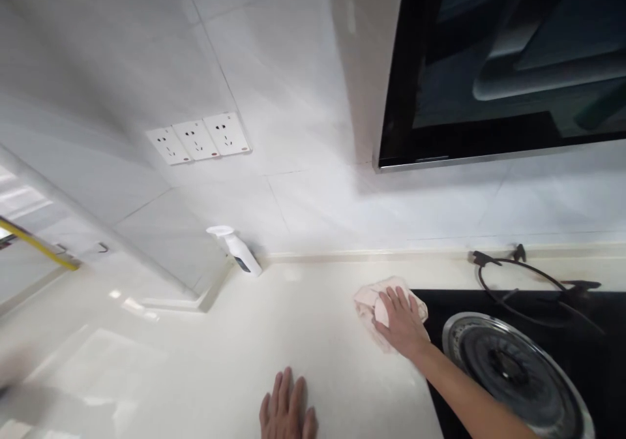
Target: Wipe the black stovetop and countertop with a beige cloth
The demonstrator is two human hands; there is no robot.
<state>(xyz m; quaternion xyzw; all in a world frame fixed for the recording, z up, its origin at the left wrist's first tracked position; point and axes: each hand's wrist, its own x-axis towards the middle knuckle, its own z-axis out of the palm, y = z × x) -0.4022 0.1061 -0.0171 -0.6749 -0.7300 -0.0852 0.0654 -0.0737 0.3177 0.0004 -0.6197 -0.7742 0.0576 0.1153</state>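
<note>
My right hand (402, 321) presses a pale pink cloth (364, 297) onto the white countertop (220, 354), at the corner of the black stove. Its fingers lie over the bunched cloth, which spreads out around them and partly overlaps the stove edge. At the bottom of the view, my left hand (282, 409) rests flat on the countertop with its fingers stretched out and nothing held. A white spray bottle (242, 255) leans near the wall, ahead of the left hand.
The black gas stove (435, 354) has a round metal burner (518, 367) and a loose black pot-stand ring (533, 263) at its back. A dark range hood (489, 119) hangs above. Wall sockets (198, 139) and a jutting wall corner (190, 295) are on the left.
</note>
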